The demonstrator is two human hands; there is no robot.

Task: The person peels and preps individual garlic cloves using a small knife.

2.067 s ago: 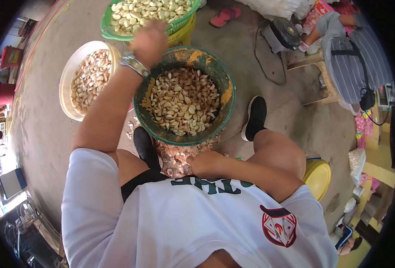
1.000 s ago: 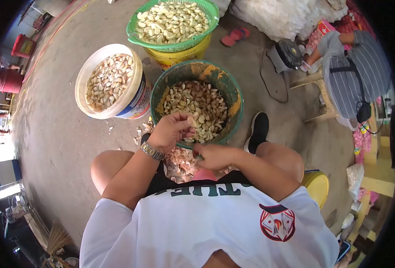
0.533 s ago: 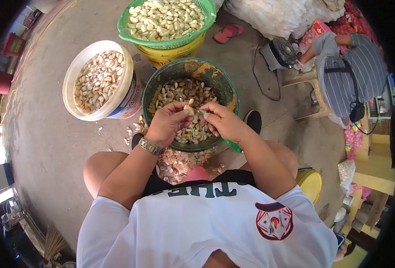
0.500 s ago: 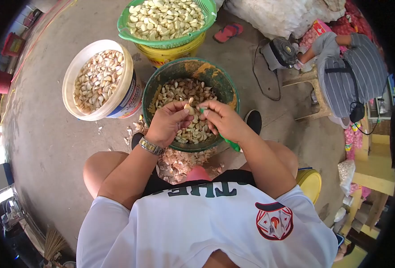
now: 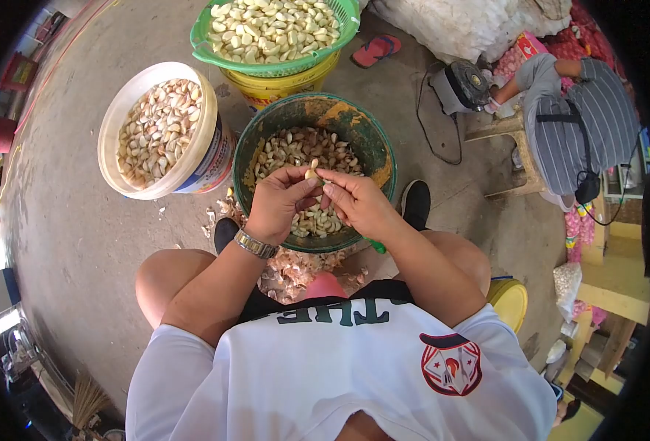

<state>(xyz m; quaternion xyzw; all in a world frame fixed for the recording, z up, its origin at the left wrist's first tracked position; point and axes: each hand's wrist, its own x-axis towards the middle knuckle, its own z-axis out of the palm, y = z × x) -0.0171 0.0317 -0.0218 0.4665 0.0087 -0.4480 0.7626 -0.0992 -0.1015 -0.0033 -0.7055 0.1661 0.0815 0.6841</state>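
Observation:
Between the fingertips of my left hand (image 5: 283,201) a pale garlic clove (image 5: 312,170) is pinched, above the dark green tub (image 5: 372,125). My right hand (image 5: 360,200) is closed, its fingertips meeting the left ones at the clove. The end of a green-handled tool (image 5: 376,245) sticks out below the right palm; the rest of it is hidden by the hand. Inside the tub, unpeeled brownish cloves lie toward the back and peeled pale garlic cloves (image 5: 316,223) toward the front, partly covered by my hands.
A white bucket (image 5: 109,132) of unpeeled cloves stands left. Behind the tub, a green basket (image 5: 201,45) of peeled cloves sits on a yellow bucket (image 5: 281,90). Garlic skins (image 5: 299,266) litter the floor by my feet. Another person sits at right near a grey-black appliance (image 5: 463,87).
My right hand has moved left, bringing its fingertips against the clove in my left hand. The green handle shows less below the right palm.

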